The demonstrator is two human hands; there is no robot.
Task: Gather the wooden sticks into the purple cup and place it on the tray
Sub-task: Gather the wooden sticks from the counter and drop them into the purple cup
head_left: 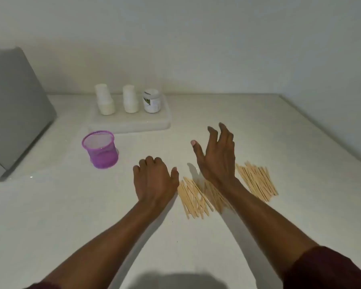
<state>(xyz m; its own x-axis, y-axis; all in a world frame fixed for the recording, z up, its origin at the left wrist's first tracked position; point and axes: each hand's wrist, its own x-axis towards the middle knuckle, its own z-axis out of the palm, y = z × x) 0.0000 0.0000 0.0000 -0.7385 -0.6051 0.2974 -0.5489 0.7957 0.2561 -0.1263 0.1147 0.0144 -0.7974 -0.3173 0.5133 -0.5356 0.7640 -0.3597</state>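
Note:
A purple mesh cup point(100, 150) stands upright and empty on the white counter, just in front of a white tray point(131, 124). Several flat wooden sticks point(193, 200) lie spread on the counter in a band running to the right point(257, 180), partly hidden under my right forearm. My left hand point(154, 180) hovers palm down with curled fingers at the left end of the sticks, holding nothing. My right hand point(216, 155) is raised above the sticks with its fingers spread, also holding nothing.
On the tray's back part stand two stacks of white cups point(105, 102) point(130, 101) and a white jar with a label point(152, 101). A grey slanted object point(15, 109) fills the left side. A wall runs behind the counter, and the counter's edge angles away at right.

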